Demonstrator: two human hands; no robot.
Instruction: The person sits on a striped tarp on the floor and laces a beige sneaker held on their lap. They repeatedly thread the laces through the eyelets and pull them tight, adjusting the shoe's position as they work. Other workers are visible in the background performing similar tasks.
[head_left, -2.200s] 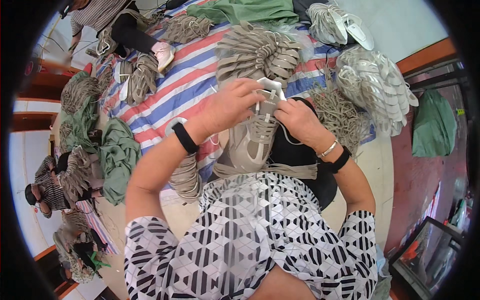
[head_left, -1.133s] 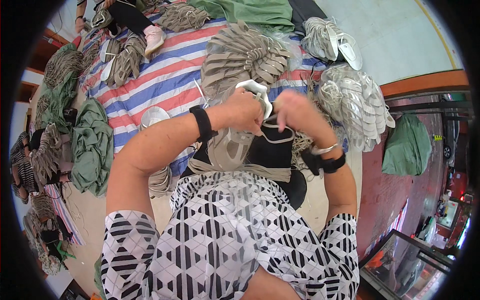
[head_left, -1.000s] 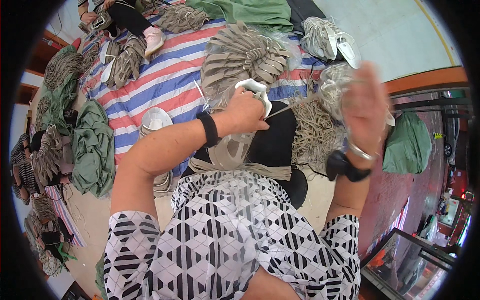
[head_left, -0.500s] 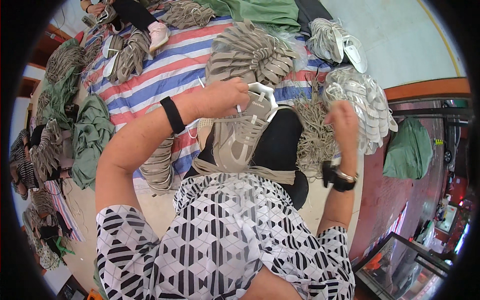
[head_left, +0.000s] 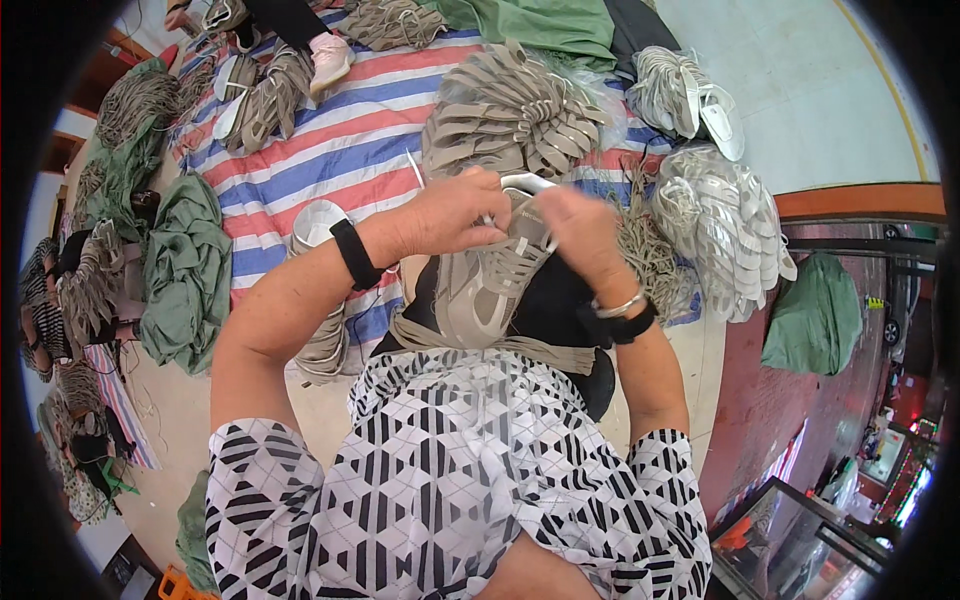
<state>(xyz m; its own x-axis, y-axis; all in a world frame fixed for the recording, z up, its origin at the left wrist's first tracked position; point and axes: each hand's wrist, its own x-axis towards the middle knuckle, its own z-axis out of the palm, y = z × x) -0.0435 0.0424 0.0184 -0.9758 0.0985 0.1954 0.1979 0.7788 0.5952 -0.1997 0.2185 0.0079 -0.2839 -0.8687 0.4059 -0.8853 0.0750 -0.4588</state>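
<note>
A beige-grey upper of a sneaker (head_left: 480, 300) with a white collar lining lies on my lap, toe toward me, with laces threaded across its front. My left hand (head_left: 450, 214) is closed at the left of its opening, around a thin white stick-like tool (head_left: 415, 170) whose end points up and away. On the right side of the tongue, my right hand (head_left: 582, 232) is at the collar; motion smears its fingers, so their grip is unclear. Flat beige laces (head_left: 545, 352) lie across my thighs below the toe.
A fanned pile of beige uppers (head_left: 510, 110) lies ahead on a striped sheet (head_left: 290, 190). Loose laces (head_left: 650, 245) and bagged uppers (head_left: 725, 235) are at the right. A stack of shoe pieces (head_left: 325, 340) stands left of my knee. Another person's pink shoe (head_left: 330, 63) shows at the far left.
My right hand has come in from the right to the shoe upper's collar. My left hand stays by the opening with the white tool. The view has shifted slightly.
</note>
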